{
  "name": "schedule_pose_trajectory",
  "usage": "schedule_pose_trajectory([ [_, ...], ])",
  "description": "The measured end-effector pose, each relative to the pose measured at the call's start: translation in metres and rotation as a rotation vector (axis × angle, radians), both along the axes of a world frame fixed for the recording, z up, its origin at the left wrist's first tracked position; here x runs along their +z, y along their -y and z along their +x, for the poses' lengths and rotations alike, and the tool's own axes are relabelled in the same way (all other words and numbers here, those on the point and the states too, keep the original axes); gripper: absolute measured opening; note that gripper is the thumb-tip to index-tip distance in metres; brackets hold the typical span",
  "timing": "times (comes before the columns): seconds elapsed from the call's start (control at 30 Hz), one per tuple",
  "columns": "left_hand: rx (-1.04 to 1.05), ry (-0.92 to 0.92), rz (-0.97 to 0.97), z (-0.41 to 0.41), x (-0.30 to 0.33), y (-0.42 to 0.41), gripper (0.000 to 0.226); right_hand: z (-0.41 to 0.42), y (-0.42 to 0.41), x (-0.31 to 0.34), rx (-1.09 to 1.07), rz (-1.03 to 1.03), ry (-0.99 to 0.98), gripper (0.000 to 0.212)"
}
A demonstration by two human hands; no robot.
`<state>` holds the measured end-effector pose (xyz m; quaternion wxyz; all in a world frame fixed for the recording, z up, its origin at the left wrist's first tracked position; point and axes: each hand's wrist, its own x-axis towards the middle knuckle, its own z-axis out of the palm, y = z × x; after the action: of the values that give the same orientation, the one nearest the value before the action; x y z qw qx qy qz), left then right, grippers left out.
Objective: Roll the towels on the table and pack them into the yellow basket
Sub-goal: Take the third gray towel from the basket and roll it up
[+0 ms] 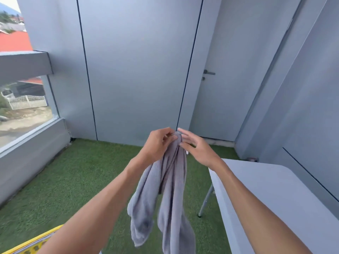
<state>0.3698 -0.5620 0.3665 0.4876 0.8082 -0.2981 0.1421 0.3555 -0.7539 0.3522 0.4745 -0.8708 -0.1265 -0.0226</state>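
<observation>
Grey towel (172, 184) held aloft, bunched top pinched by left hand (157, 143), left hanging to unfurl. Right hand (196, 147) beside it, fingers spread, touching fold. Table (275, 195) at right; yellow basket (34, 243) lower left.

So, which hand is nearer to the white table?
Right. The right hand is open just left of the white table, beside the grey towel. The left hand pinches the towel's top, farther left.

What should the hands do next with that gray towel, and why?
Probably the right hand should take a top corner. The left hand pinches the gray towel bunched and hanging in the air, so it likely needs spreading over the table before rolling.
</observation>
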Motion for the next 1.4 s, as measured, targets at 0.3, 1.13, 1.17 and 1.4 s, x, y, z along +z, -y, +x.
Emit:
schedule_pose_trajectory([
  [0.3, -0.146, -0.457, -0.221, 0.098, -0.008, 0.078, 0.025, 0.102, 0.097, 0.023, -0.063, 0.079, 0.150, 0.010],
  [1.13, -0.419, -0.296, 0.090, 0.416, 0.000, 0.216, 0.025, 0.374, 0.226, 0.008, 0.103, 0.380, -0.368, 0.032],
  [1.17, -0.423, -0.306, 0.080, 0.431, 0.001, 0.217, 0.027, 0.386, 0.229, 0.009, 0.081, 0.400, -0.353, 0.032],
  [1.4, -0.421, -0.476, -0.031, 0.492, -0.025, 0.229, 0.037, 0.452, 0.249, 0.027, -0.133, 0.164, -0.131, 0.017],
])
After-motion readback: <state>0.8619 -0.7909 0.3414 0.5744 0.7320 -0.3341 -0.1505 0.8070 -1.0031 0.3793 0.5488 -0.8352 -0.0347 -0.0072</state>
